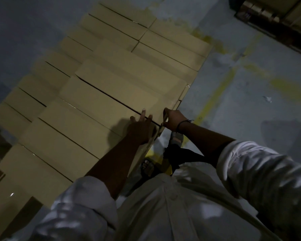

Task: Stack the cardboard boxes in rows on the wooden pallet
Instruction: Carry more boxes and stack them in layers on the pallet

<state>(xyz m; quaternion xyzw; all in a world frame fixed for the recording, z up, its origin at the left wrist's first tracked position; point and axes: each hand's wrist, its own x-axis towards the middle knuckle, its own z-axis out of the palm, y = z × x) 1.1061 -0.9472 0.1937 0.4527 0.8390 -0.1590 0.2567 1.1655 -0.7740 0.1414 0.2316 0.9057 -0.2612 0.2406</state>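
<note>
Head view, looking steeply down in dim light. A long tan cardboard box (125,84) lies on the top layer of a stepped stack of matching tan boxes (59,136). It sits at the stack's right edge, with its near end close to the person's body. A dark seam separates it from the neighbouring box (97,105) on its left.

The left hand (140,126) lies flat on top, its fingers (143,114) straight and spread, reaching across that seam. The right hand (173,120) grips the near end corner of the box, its fingers (165,111) curled over the edge. A dark cord bracelet (182,123) circles that wrist.

The wooden pallet is hidden beneath the stack. Lower rows of boxes (24,100) step away to the left. To the right is grey concrete floor (250,105) with a worn yellow painted line (214,100). A sandalled foot (176,139) stands just below the hands.

The step in hand appears to be squaring this box into its row. To do it well, the right hand would likely steer the end sideways until the seam closes. The flat left hand can press down meanwhile so the box does not ride up over its neighbour. Fingertips should stay clear of the closing gap. Because the box sits at the stack's edge, its end and outer side should finish flush with the boxes below, leaving no overhang.
</note>
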